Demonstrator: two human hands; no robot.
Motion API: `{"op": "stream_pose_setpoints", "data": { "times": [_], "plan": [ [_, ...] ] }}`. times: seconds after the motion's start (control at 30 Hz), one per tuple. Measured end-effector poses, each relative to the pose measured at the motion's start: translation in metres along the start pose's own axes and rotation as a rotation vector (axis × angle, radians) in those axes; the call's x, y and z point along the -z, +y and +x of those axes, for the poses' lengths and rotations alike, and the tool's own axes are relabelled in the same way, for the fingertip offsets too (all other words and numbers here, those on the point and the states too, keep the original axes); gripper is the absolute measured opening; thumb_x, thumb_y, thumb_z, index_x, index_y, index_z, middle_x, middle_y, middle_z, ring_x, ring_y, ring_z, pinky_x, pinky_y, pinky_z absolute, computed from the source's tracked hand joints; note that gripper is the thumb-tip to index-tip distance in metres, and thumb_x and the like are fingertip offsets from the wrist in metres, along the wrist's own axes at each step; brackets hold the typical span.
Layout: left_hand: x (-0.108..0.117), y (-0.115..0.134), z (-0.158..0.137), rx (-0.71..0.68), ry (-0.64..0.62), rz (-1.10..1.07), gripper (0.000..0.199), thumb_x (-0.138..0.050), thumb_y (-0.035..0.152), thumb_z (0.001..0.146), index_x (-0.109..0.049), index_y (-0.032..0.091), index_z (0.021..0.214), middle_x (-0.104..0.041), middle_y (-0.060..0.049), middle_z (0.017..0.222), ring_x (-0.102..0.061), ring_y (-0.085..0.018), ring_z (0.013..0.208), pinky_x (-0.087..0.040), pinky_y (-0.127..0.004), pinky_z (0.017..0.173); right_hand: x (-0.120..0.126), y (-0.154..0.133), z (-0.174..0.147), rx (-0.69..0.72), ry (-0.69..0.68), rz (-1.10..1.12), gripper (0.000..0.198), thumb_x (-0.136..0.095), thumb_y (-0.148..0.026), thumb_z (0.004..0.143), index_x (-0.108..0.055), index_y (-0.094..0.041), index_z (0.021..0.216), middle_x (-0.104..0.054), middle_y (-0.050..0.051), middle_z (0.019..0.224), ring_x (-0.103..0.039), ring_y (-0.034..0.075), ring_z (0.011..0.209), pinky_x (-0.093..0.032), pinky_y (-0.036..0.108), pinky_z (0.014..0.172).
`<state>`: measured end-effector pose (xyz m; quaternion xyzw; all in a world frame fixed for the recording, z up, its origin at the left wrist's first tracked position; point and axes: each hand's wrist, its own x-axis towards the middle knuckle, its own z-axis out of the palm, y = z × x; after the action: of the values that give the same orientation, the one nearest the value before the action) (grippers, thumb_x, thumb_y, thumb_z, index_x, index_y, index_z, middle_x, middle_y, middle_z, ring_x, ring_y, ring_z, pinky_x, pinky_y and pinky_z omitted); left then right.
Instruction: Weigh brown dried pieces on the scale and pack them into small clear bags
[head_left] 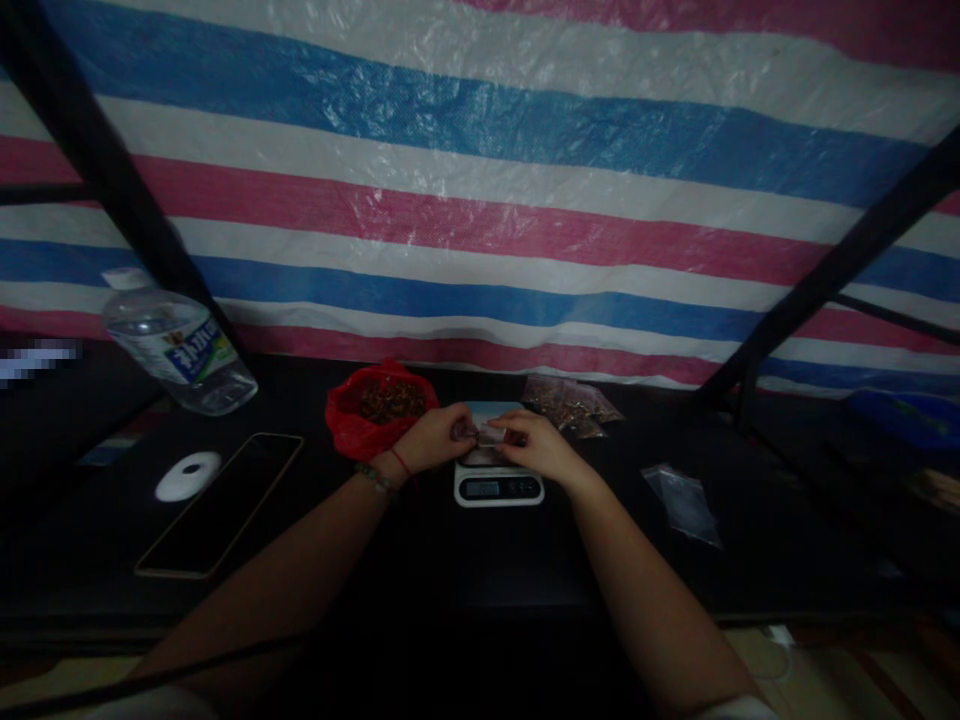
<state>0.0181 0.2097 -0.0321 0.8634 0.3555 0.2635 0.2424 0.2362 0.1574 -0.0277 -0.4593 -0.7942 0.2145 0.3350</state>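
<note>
A small clear zip bag [491, 436] is held between my two hands, above a white digital kitchen scale [499, 490] with a lit display. My left hand [433, 437], with a red string and a beaded bracelet at the wrist, pinches the bag's left side. The right side of the bag is in the closed fingers of my right hand [541, 446]. Whether the bag touches the scale's plate I cannot tell. Left of the scale, an open red plastic bag [346, 420] holds many small brownish, metallic-looking pieces [394, 401], too small to name.
Several filled zip bags [571, 405] lie behind the scale to the right. Flat clear bags [686, 508] lie farther right. On the left are a phone [221, 508], a white round object [187, 476] and a large plastic bottle [180, 345]. Dark frame bars [817, 265] flank a striped sheet [480, 230].
</note>
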Motion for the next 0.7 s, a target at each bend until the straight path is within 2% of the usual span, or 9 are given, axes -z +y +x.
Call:
{"op": "stream_pose_setpoints", "data": {
  "times": [0.3, 0.43, 0.57, 0.7],
  "plan": [
    [-0.001, 0.001, -0.002, -0.003, 0.024, -0.082, 0.012, -0.063, 0.025, 0.074, -0.058, 0.019, 0.083, -0.063, 0.001, 0.076, -0.059, -0.014, 0.068, -0.044, -0.023, 0.060, -0.008, -0.001, 0.003, -0.010, -0.020, -0.023, 0.038, -0.062, -0.011, 0.073, -0.067, -0.022, 0.109, -0.066, 0.005, 0.095, -0.061, 0.015, 0.076, -0.050, 0.029, 0.070],
    [-0.001, 0.001, -0.003, 0.006, 0.044, -0.141, 0.015, -0.063, 0.027, 0.074, -0.057, 0.018, 0.084, -0.064, 0.000, 0.078, -0.060, -0.014, 0.070, -0.046, -0.024, 0.062, -0.012, -0.002, 0.003, -0.042, 0.032, -0.033, 0.043, -0.063, -0.011, 0.070, -0.064, -0.020, 0.113, -0.066, 0.007, 0.101, -0.063, 0.018, 0.084, -0.052, 0.033, 0.076],
    [0.000, 0.003, -0.004, 0.003, 0.116, -0.339, 0.021, -0.064, 0.033, 0.076, -0.055, 0.017, 0.087, -0.066, -0.003, 0.086, -0.063, -0.016, 0.078, -0.050, -0.028, 0.071, -0.012, -0.004, 0.004, -0.023, 0.085, -0.018, 0.046, -0.062, -0.010, 0.069, -0.063, -0.022, 0.113, -0.064, 0.007, 0.105, -0.061, 0.021, 0.095, -0.051, 0.036, 0.082],
    [0.001, 0.003, -0.004, 0.000, 0.252, -0.485, 0.027, -0.066, 0.034, 0.074, -0.049, 0.018, 0.086, -0.066, -0.005, 0.091, -0.064, -0.017, 0.084, -0.051, -0.032, 0.078, -0.012, -0.002, 0.005, -0.061, 0.145, 0.063, 0.042, -0.062, -0.011, 0.068, -0.063, -0.021, 0.109, -0.063, 0.008, 0.107, -0.061, 0.021, 0.097, -0.051, 0.037, 0.085]
  ]
}}
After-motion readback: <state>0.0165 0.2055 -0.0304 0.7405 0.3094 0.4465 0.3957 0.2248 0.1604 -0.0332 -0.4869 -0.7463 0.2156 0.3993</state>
